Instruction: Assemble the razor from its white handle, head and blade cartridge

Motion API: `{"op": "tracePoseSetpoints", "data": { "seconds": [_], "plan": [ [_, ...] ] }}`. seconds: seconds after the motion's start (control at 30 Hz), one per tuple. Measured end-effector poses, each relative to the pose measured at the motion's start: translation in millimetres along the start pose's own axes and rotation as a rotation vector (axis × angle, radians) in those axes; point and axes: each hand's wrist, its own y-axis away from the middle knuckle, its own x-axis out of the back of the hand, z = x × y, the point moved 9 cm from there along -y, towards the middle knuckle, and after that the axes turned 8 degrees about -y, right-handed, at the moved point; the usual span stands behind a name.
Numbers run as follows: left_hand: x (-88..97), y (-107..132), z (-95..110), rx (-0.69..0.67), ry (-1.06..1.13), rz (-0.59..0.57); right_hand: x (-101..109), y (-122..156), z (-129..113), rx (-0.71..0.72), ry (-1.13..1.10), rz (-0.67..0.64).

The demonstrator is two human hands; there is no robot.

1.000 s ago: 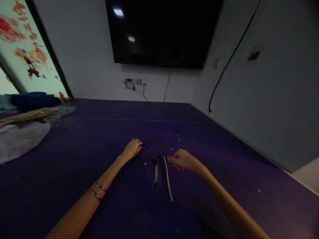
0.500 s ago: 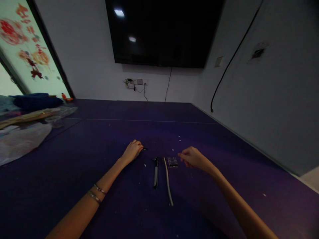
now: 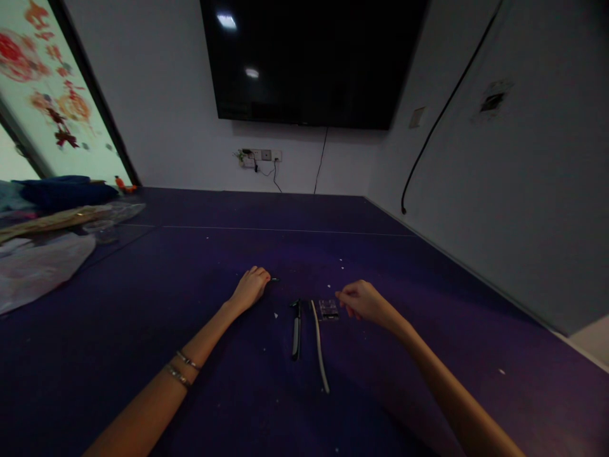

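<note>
My left hand [image 3: 252, 287] is closed near the surface, pinching a small dark stick-like piece [image 3: 275, 279] whose tip pokes out to the right. My right hand [image 3: 360, 299] hovers or rests just right of a small clear packet or board with dark markings [image 3: 328, 309], its thumb and fingertips pressed together; anything between them is too small to make out. Between the hands lies a black and grey razor-like tool [image 3: 296, 330], its short crosswise head at the far end. Beside it stretches a pale, slightly curved cord or tube [image 3: 320, 348].
The dark purple surface [image 3: 190, 381] carries scattered white scraps. At the far left lie plastic bags [image 3: 45, 270] and folded blue cloth [image 3: 66, 193]. A large screen [image 3: 309, 63] hangs on the back wall above sockets [image 3: 261, 155]; a black cable [image 3: 442, 114] runs down the right wall.
The small dark piece in my left hand has swung a little, its tip now more level. My right hand has shifted slightly left, closer to the packet. The things lying between stay put.
</note>
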Motion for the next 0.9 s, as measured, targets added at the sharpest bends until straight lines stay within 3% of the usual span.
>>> {"op": "tracePoseSetpoints", "data": {
  "seconds": [0.17,0.4,0.6,0.9],
  "plan": [
    [23.6,-10.1,13.8,0.022,0.183,-0.002,0.0,2.0,-15.4,0.126,-0.004,0.043],
    [56.5,-16.6,75.2,-0.041,0.529,-0.052,-6.9,11.6,-48.0,0.363,-0.028,0.101],
    [66.1,-9.9,111.2,-0.073,0.604,-0.135,-22.7,10.6,-39.7,0.228,-0.206,-0.007],
    [81.7,-7.9,121.2,-0.066,0.701,-0.101,-27.8,10.1,-35.7,0.173,-0.296,-0.091]
  ]
}}
